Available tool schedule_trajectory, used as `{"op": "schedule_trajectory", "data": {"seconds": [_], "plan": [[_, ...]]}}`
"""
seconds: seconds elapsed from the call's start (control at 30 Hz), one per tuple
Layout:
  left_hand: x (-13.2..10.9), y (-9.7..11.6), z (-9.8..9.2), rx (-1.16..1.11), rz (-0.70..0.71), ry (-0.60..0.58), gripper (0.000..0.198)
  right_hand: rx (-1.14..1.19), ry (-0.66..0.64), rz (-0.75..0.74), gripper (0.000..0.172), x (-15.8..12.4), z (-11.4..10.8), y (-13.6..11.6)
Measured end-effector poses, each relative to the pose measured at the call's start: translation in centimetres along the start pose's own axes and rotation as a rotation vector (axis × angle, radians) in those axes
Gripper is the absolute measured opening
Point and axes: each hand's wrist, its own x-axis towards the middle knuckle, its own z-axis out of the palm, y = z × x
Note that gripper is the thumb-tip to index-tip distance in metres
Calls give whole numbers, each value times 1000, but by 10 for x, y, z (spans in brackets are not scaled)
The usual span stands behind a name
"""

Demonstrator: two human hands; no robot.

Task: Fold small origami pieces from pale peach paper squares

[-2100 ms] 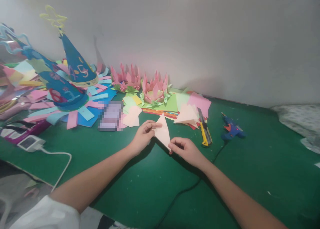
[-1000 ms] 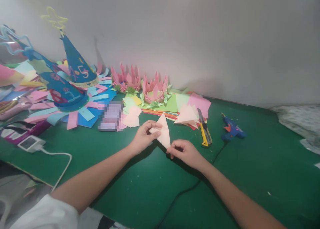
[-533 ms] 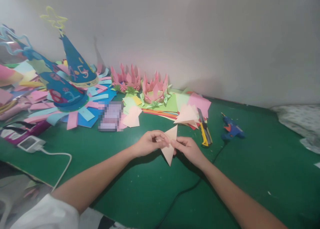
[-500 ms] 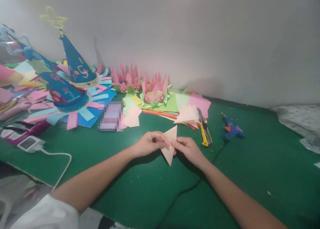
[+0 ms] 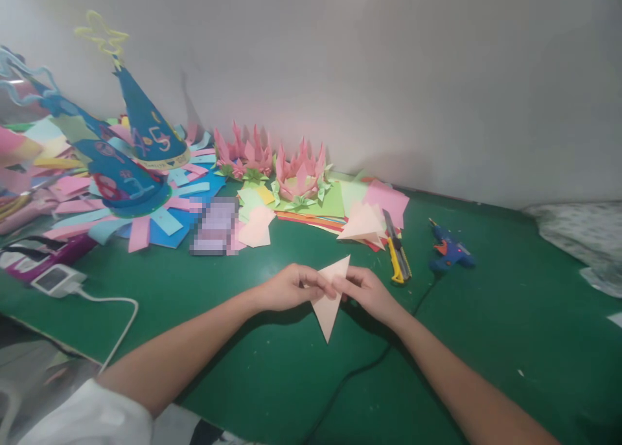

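A pale peach folded paper triangle (image 5: 328, 315) is held between both hands above the green table (image 5: 272, 380). My left hand (image 5: 291, 286) grips its left side, fingers across the front face. On the right edge, my right hand (image 5: 367, 291) pinches the paper between thumb and fingers; some of those fingers are hidden behind it. One corner points up and another points down. Just beyond the hands lie more folded peach paper pieces (image 5: 362, 223) and a yellow box cutter (image 5: 397, 257).
A blue glue gun (image 5: 451, 247) lies at right, its black cord (image 5: 357, 372) running toward the front edge. Pink paper crowns (image 5: 300, 173) stand at the back on coloured sheets. Blue cone hats (image 5: 148, 124), a blurred-out phone (image 5: 215, 226) and a white charger (image 5: 59, 281) are at left.
The folded paper has shifted slightly down toward me, and its upper corner has swung a little right. My left hand has moved slightly right and down; both hands keep hold.
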Motion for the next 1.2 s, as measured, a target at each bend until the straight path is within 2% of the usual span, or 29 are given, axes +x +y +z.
{"op": "schedule_trajectory", "data": {"seconds": [0.23, 0.43, 0.53, 0.67, 0.8, 0.9, 1.03, 1.2], "plan": [[-1, 2, -7, 23, -15, -42, 24, 66, 206, 41, 46, 2, 0, 4], [-3, 2, -8, 27, -31, -87, 24, 249, 397, 37, 39, 8, -6, 8], [-3, 1, -6, 56, -22, -35, 25, 249, 370, 27, 42, 9, -8, 10], [-1, 2, -5, 57, -17, 37, 26, 140, 226, 0, 47, 7, -7, 9], [-2, 1, -5, 88, 8, -2, 28, -21, 150, -6, 37, 5, -5, 7], [-3, 0, -5, 123, 48, -65, 36, -49, 151, -4, 38, 4, -6, 6], [-4, 1, -6, 122, 114, -149, 50, 49, 204, 33, 43, 4, -6, 5], [-3, 1, -7, 98, 137, -156, 48, 104, 244, 64, 46, 4, -5, 7]]}}
